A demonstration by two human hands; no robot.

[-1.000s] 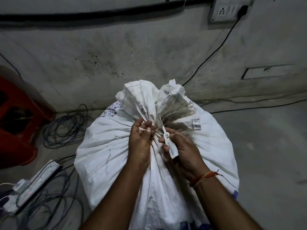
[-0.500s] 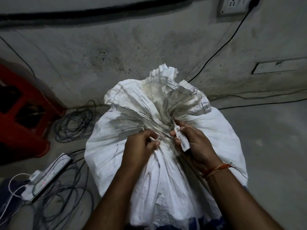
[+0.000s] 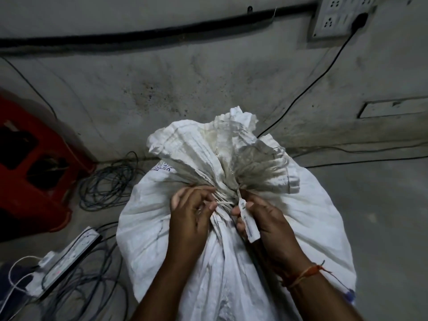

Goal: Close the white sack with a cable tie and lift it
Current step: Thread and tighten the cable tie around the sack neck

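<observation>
Head view looks down on the white sack [image 3: 148,228], standing full on the floor [image 3: 382,216] near the wall. The left hand [image 3: 192,214] pinches the thin tail of the cable tie [image 3: 246,218] at the gathered neck; the right hand [image 3: 266,221] curls round the tie's flat tag end. Whether the tail is already threaded is hard to tell. The woven cloth looks soft and slippery, the load probably heavy, so the bunched neck below the tie seems the firmest hold.
</observation>
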